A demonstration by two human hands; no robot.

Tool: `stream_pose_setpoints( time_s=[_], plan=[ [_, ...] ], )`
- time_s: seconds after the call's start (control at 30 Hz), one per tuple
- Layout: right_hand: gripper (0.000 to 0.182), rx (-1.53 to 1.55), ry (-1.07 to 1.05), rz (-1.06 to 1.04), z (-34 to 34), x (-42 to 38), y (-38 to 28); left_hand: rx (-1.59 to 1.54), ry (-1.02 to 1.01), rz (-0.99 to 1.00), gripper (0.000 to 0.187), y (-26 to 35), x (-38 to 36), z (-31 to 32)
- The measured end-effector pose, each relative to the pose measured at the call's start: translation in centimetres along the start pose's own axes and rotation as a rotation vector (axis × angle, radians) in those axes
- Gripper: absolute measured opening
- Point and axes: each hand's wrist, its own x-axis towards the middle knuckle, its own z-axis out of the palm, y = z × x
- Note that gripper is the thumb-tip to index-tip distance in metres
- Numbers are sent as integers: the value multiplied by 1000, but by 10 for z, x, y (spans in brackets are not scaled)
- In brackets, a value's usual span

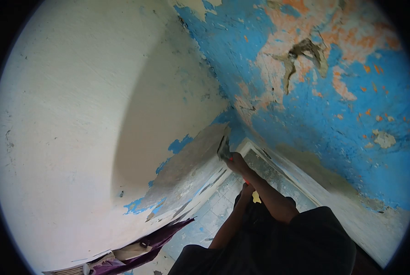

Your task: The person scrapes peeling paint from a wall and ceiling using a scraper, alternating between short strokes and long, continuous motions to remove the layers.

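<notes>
A scraper (223, 147) with a dark metal head and an orange-red handle is held in both hands, its head up against the lower part of the left wall (90, 114) near the corner. My right hand (236, 163) is closed round the handle just below the head. Lower on the same handle, my left hand (247, 189) is closed too, close in front of my body. Around the head, the wall shows a bare grey patch (186, 160) edged with ragged blue paint.
The right wall (296, 123) has blue paint with peeled orange and pink areas and a broken hole (306, 50). Below, the tiled floor (214, 208) carries scattered debris. At lower left lies a purple crumpled item (154, 250) beside the wall.
</notes>
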Motion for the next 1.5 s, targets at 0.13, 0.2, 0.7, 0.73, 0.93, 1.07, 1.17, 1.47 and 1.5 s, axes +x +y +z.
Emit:
stream_pose_setpoints(
  time_s=[0.13,0.2,0.7,0.73,0.93,1.07,1.17,1.47,1.5],
  plan=[
    [27,-51,114,-107,4,-2,3,71,10,132,27,3,18,6],
    [25,-51,178,-108,4,4,3,121,27,215,28,8,22,2],
    [15,-66,169,-111,2,20,4,435,132,741,34,-19,52,8],
    [15,-49,159,-107,-1,20,-3,443,132,749,35,-21,53,8],
    [17,-24,83,-113,0,18,12,493,156,558,42,-10,34,12],
    [18,-27,26,-95,-13,18,-11,248,169,503,38,51,0,26],
    [20,-56,44,-61,-8,21,1,362,253,655,34,-1,44,19],
    [21,40,2,-73,-9,15,-1,-14,248,344,35,49,-5,23],
    [21,18,-6,-45,-6,19,6,-82,249,323,35,56,-6,26]
  ],
)
